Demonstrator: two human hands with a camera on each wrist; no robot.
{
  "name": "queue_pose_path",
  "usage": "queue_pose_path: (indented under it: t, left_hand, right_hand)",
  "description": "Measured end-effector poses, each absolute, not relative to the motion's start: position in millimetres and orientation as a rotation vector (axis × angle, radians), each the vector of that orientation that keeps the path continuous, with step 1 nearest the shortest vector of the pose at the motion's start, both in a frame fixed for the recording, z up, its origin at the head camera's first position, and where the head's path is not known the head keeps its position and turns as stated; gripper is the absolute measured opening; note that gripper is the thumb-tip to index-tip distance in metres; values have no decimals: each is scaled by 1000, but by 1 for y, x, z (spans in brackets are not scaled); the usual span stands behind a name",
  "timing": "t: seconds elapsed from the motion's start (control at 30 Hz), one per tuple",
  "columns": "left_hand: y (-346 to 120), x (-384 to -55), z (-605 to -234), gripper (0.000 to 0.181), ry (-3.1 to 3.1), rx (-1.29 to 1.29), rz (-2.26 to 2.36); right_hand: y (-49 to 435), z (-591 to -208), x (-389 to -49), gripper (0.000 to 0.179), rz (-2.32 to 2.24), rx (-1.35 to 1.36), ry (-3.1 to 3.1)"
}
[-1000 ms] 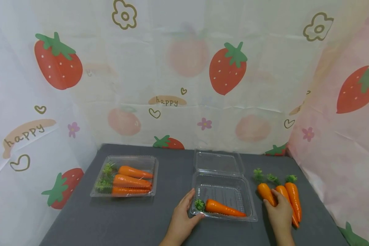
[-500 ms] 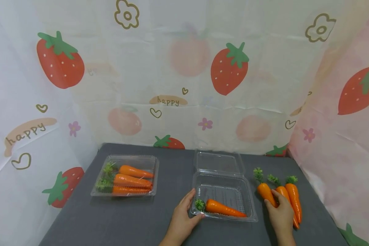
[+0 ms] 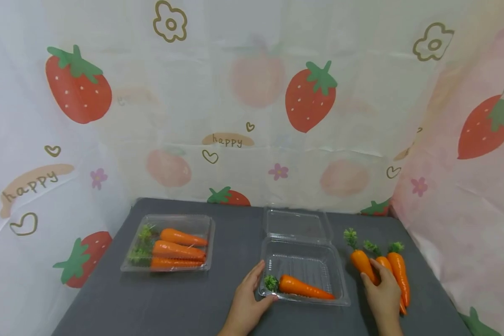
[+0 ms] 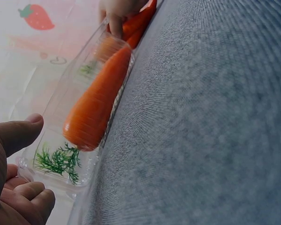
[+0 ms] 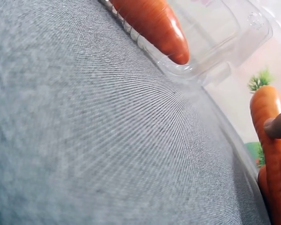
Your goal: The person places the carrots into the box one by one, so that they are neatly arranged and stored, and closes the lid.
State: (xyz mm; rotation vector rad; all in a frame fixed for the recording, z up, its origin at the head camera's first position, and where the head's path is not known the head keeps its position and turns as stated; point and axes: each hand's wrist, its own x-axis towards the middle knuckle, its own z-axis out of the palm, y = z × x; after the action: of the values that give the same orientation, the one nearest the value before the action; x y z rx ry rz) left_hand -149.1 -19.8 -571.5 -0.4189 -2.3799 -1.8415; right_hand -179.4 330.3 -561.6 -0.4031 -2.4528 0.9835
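Observation:
In the head view my left hand (image 3: 245,298) touches the near left corner of an open clear plastic clamshell container (image 3: 296,261). Its fingers lie along the left wall, its thumb at the front rim. One carrot (image 3: 304,287) with green leaves lies inside, along the front wall. My right hand (image 3: 384,296) pinches another carrot (image 3: 362,263) between thumb and fingers, right of the container. Two more carrots, a partly hidden one (image 3: 384,263) and a fully visible one (image 3: 399,273), lie beside that hand. In the right wrist view, the thumb (image 5: 277,125) presses on the held carrot (image 5: 268,105).
A closed clear container (image 3: 210,242) with several carrots stands at the left of the dark grey table (image 3: 172,303). The open container's lid (image 3: 296,224) leans back toward the strawberry-print cloth (image 3: 235,93), which encloses the back and sides.
The view has shifted slightly. Both hands, the carrots and the containers keep nearly the same places.

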Motion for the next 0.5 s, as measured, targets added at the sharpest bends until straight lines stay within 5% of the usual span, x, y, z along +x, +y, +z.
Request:
queue_pose_path:
  t: [0.5]
  left_hand:
    - [-20,-147,-569,85,-2392,-406,-1823]
  right_hand:
    - [317,-548,-172,48,1002,-344,-2362]
